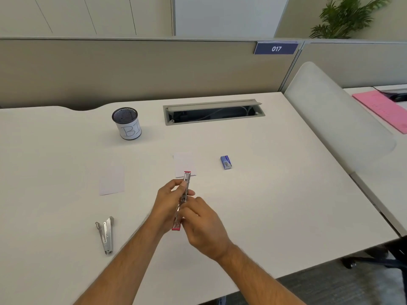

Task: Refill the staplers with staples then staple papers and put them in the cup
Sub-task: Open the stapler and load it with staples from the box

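Note:
A pink stapler [186,183], swung fully open into one long strip, is held above the middle of the desk. My left hand [168,199] grips its upper half. My right hand [201,221] pinches the lower half near the pink end; what its fingertips hold is hidden. A silver stapler [106,234] lies partly open at the front left. A small blue staple box [226,162] lies to the right. Two white paper slips lie flat, one [112,180] at the left and one [184,164] behind the pink stapler. A black mesh cup [126,123] with a white label stands at the back left.
A white desk [275,194] carries everything. An open cable tray [212,112] is sunk into its back. A grey partition runs behind. A rounded divider [337,119] stands at the right, with pink paper [383,111] on the neighbouring desk. A chair base [374,260] shows below right.

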Action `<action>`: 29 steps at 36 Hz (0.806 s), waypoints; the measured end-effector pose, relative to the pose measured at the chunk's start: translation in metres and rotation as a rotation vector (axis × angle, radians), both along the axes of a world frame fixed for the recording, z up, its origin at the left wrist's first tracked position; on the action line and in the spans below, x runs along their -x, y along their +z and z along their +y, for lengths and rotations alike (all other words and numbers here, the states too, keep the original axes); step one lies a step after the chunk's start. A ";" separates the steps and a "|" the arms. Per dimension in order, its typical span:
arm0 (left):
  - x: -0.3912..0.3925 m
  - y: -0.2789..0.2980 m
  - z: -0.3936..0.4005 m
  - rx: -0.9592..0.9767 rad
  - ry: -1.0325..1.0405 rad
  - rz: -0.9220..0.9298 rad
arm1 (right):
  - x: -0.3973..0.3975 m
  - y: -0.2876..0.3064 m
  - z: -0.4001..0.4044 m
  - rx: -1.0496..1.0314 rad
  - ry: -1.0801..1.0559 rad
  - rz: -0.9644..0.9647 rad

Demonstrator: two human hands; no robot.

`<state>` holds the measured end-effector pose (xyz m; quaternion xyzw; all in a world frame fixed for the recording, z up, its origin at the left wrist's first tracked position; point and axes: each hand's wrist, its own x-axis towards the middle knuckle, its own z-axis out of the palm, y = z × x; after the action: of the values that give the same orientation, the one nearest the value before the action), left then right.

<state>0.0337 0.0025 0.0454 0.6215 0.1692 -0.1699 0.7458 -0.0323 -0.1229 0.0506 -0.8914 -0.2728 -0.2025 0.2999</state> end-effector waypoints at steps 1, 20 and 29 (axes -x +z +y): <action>0.000 0.000 0.000 -0.008 0.003 -0.014 | 0.001 -0.002 0.002 0.002 0.011 0.002; 0.019 0.001 -0.001 -0.120 -0.163 -0.235 | -0.048 0.022 -0.015 -0.859 -0.624 0.858; 0.021 0.002 -0.001 -0.099 -0.125 -0.237 | -0.051 0.025 -0.018 -0.975 -0.482 0.936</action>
<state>0.0131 0.0012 0.0474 0.6825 0.0490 -0.1330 0.7170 0.0187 -0.1411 0.0756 -0.6849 0.2103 0.0417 0.6964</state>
